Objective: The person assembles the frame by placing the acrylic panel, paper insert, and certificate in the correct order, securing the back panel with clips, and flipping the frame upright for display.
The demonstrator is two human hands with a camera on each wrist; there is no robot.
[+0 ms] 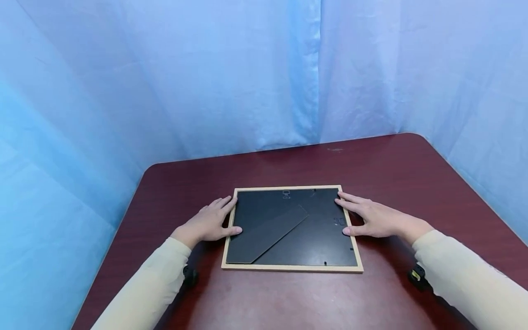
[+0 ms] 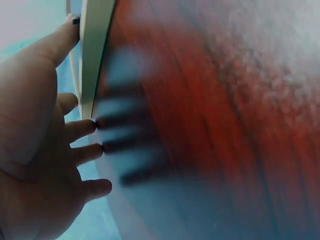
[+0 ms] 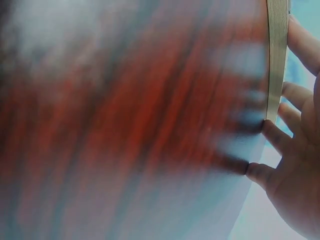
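A picture frame lies face down in the middle of the dark red table, its black backing up, with a pale wooden rim and a folded stand leg lying flat. My left hand rests at the frame's left edge, fingers straight, thumb tip on the backing. My right hand rests at the right edge the same way. The left wrist view shows my left hand beside the frame's wooden edge, fingertips on the table. The right wrist view shows my right hand against the frame's edge.
Blue curtains hang close behind and on both sides of the table. The table's rounded corners are at the far left and far right. Black wrist mounts sit under both cream sleeves.
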